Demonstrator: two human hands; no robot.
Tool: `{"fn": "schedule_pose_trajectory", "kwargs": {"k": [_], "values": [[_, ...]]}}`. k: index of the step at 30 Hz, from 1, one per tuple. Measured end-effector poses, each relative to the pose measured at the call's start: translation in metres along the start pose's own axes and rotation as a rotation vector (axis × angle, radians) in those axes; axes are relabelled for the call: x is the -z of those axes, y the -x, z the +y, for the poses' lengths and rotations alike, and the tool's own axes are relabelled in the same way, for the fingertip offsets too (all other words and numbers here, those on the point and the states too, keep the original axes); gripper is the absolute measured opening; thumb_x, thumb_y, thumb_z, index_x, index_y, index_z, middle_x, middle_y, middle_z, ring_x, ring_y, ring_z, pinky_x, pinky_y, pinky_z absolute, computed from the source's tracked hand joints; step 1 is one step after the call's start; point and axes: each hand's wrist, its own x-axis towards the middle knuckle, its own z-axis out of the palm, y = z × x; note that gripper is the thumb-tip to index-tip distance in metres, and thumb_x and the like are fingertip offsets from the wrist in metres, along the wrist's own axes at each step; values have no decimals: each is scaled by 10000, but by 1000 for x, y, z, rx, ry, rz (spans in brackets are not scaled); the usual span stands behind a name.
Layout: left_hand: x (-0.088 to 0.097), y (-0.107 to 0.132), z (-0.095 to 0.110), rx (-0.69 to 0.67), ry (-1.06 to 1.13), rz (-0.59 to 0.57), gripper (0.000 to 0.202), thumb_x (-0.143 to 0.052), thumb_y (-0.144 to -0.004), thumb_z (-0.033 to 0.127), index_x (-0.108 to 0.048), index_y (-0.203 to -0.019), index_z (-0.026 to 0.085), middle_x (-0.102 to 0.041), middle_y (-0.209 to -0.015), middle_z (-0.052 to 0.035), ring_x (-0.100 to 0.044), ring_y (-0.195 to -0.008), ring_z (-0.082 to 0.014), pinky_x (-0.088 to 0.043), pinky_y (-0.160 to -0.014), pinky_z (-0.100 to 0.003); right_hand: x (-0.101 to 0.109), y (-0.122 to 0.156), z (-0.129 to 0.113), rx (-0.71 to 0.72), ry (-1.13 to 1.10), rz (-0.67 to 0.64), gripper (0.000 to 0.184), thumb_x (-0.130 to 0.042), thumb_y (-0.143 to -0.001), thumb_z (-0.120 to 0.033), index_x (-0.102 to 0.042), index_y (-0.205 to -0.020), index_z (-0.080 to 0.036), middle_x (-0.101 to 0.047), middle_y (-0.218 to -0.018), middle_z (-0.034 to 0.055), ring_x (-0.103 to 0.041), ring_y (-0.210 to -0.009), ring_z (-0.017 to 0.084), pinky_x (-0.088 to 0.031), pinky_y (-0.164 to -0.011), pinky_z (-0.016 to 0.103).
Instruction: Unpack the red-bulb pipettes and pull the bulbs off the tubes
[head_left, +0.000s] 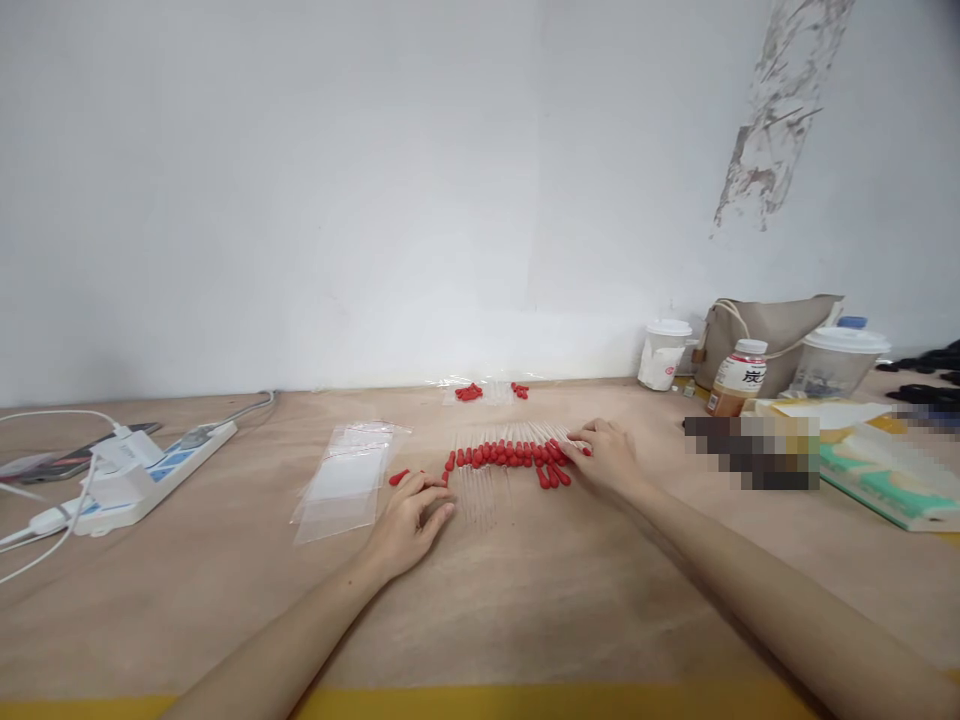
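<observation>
A row of glass droppers with red rubber bulbs (506, 453) lies across the middle of the table, bulbs side by side and thin clear tubes pointing both ways. My left hand (409, 520) rests at the row's left end, fingers bent and thumb apart, with nothing visible between them. One red bulb (399, 478) shows just past its knuckles. At the right end, my right hand (607, 458) has its fingers closed around a dropper, whose red bulb (587, 452) peeks out beside the thumb. A few bulbs (553, 478) lie in front of the row near that hand.
Clear plastic bags (345, 480) are stacked left of the droppers. Bagged red bulbs (469, 393) lie by the wall. A power strip (154, 480) with cables is at left. A paper cup (664, 355), bottle (739, 378), grey bag (780, 335) and green tissue pack (892, 475) stand right.
</observation>
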Motion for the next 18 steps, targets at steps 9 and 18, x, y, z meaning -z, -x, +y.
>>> {"fn": "schedule_pose_trajectory", "kwargs": {"k": [9, 18], "values": [[3, 0, 3, -73, -33, 27, 166, -467, -828, 227, -627, -867, 203, -566, -918, -49, -514, -883, -170, -400, -815, -353, -14, -8, -15, -32, 37, -36, 266, -516, -757, -327, -657, -563, -213, -606, -807, 58, -475, -828, 213, -265, -692, 352], [3, -1, 6, 33, 1, 114, 99, -489, -804, 269, -498, -761, 180, -571, -906, -51, -528, -882, -183, -408, -758, -331, 18, 15, -41, 64, -181, 83, 152, -474, -793, -267, -620, -795, -222, -629, -830, 28, -492, -842, 189, -252, -748, 340]]}}
